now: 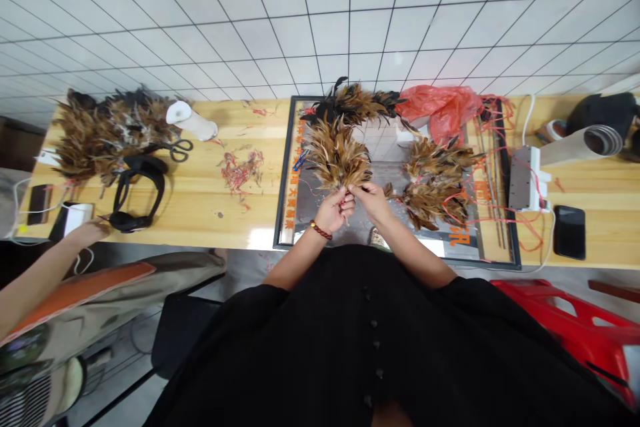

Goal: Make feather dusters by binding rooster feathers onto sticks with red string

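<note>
My left hand, with a beaded bracelet at the wrist, is closed round the lower end of a bunch of brown feathers. The feathers fan out away from me over the framed glass panel. At the same end, my right hand pinches with its fingertips close against the left ones. What sits between the right fingertips is too small to make out. More brown feather bunches lie to the right on the panel, and a dark feather pile lies behind.
A red plastic bag, pink string and a power strip are on the right, with a phone. Leftward lie string scraps, scissors, a paper roll, a black headset and another person's hand.
</note>
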A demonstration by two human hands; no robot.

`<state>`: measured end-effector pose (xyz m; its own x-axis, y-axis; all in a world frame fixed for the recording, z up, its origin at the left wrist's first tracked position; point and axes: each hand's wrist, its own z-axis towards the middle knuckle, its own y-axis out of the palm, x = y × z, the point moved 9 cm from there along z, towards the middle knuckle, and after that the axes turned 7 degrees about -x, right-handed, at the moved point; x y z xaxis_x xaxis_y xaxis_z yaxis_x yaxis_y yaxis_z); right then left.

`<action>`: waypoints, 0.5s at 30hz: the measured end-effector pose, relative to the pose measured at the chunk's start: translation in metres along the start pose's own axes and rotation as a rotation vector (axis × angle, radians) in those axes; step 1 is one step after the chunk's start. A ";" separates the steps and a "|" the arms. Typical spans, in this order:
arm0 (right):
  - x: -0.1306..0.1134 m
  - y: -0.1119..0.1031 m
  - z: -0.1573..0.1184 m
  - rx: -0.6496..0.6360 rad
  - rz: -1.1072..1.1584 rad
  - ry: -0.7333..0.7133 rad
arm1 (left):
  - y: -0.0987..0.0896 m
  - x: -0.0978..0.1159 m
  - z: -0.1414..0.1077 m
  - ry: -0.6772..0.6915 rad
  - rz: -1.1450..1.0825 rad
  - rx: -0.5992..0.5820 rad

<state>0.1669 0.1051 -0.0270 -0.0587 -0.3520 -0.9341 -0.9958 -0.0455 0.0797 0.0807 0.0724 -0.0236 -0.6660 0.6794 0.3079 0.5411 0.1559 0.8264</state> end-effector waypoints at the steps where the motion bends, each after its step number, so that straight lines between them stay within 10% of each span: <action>1: 0.000 0.001 0.000 -0.004 -0.019 -0.015 | 0.000 0.001 0.000 0.018 0.027 0.008; 15: -0.047 -0.003 -0.015 -0.346 -0.547 -0.177 | -0.026 0.027 -0.002 0.149 0.334 0.227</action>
<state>0.1742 0.1077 0.0221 0.4077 -0.0356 -0.9124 -0.8074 -0.4809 -0.3419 0.0475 0.0854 -0.0354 -0.4930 0.6106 0.6198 0.8278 0.1099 0.5502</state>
